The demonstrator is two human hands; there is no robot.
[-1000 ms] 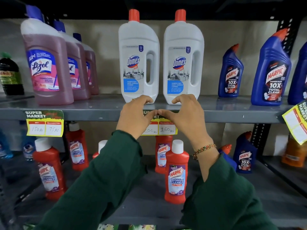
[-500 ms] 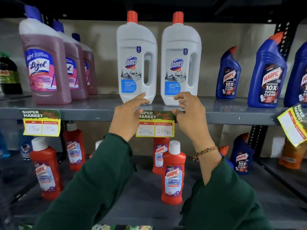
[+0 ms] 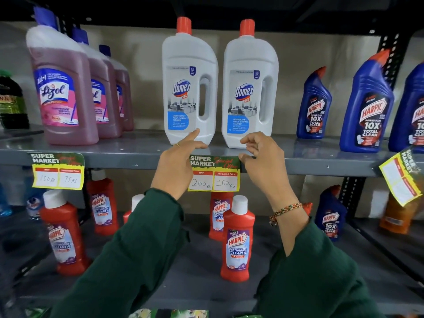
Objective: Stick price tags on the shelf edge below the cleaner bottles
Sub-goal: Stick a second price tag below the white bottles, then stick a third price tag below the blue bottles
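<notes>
A yellow and green price tag [image 3: 213, 174] reading 200 and 160 hangs on the grey shelf edge [image 3: 321, 167] below two white Domex bottles [image 3: 189, 88]. My left hand [image 3: 176, 166] sits just left of the tag, fingers apart, index finger pointing up at the left Domex bottle. My right hand [image 3: 263, 161] hovers at the tag's upper right corner, fingers loosely curled and holding nothing. A second tag [image 3: 57, 172] reading 150 and 75 is stuck below the pink Lizol bottles [image 3: 62, 88]. A third tag [image 3: 402, 177] hangs tilted at the far right.
Blue Harpic bottles [image 3: 367, 104] stand on the right of the upper shelf. Red Harpic bathroom cleaner bottles [image 3: 237, 239] stand on the lower shelf. A dark green bottle [image 3: 11, 102] is at the far left. A black upright post [image 3: 390, 44] rises at the right.
Both hands pressed together over the tag a second ago; they have since spread apart to either side, uncovering the tag stuck on the shelf edge.
</notes>
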